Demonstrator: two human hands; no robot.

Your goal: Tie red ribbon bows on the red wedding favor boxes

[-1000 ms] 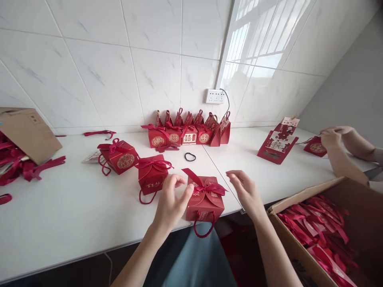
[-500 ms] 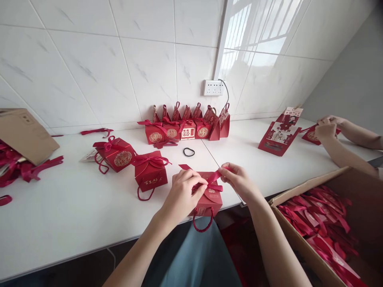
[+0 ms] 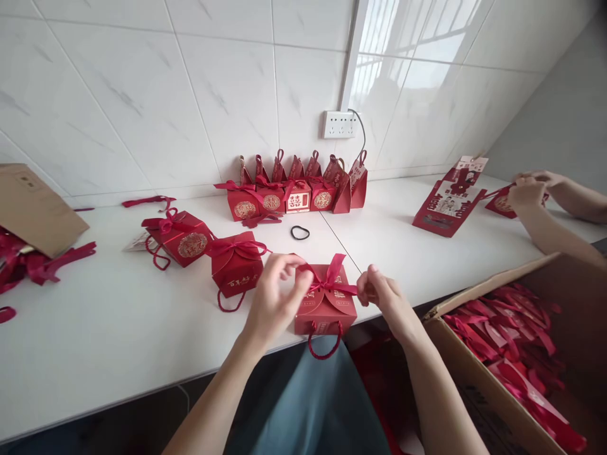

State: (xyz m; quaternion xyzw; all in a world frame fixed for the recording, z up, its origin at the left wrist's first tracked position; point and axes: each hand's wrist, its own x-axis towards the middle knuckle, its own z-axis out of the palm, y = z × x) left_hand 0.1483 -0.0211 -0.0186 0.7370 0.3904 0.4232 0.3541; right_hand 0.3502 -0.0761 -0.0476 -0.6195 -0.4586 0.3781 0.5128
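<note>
A red gift box (image 3: 326, 309) with gold print and a twisted red cord handle sits at the table's front edge. A red ribbon (image 3: 327, 284) is knotted across its top, with one tail standing up. At the box's left side is my left hand (image 3: 275, 297), its thumb and index finger apart beside the ribbon and the other fingers curled. My right hand (image 3: 386, 297) is closed at the box's right side, its curled fingers on the ribbon's right end. Close by on the left stands a second red box (image 3: 237, 272) with a ribbon bow.
Another tied box (image 3: 183, 240) lies further left, near a brown paper bag (image 3: 40, 205) of ribbons. Several red boxes (image 3: 298, 197) line the wall; a black hair tie (image 3: 300, 232) lies before them. At right are a carton (image 3: 455, 303) and another person's hands (image 3: 528, 189).
My hands have moved apart from the knot, the left one letting its thumb and index finger spread. The ribbon now lies across the box top with its knot in plain view.
</note>
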